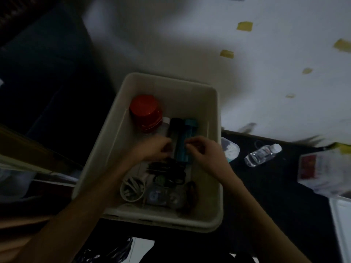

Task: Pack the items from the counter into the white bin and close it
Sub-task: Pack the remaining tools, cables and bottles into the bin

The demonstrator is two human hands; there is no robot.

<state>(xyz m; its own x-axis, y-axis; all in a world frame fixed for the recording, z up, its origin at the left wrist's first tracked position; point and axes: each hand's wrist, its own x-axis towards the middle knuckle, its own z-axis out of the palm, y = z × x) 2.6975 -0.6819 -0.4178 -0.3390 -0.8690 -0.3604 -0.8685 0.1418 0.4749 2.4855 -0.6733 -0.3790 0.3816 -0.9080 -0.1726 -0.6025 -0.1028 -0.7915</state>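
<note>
The white bin (pixel 214 221) stands on the dark counter, open. Inside lie a stack of red bowls (pixel 146 112), a clear bottle (pixel 164 126), a black bottle (pixel 175 133) and a teal bottle (pixel 190 130) side by side. Nearer me are dark cables (pixel 167 168), a white cup of utensils (pixel 132 188) and clear containers (pixel 163 196). My left hand (pixel 155 149) is inside the bin, its curled fingers against the black bottle's left side. My right hand (pixel 206 153) curls its fingertips on the teal bottle. The view is dim and blurred.
On the counter right of the bin lie a clear water bottle (pixel 262 154), a small lidded tub (pixel 230 149) and a plastic-wrapped pack (pixel 322 171). A white lid-like edge (pixel 341 221) shows at far right. Pale floor with yellow tape marks (pixel 244 26) lies beyond.
</note>
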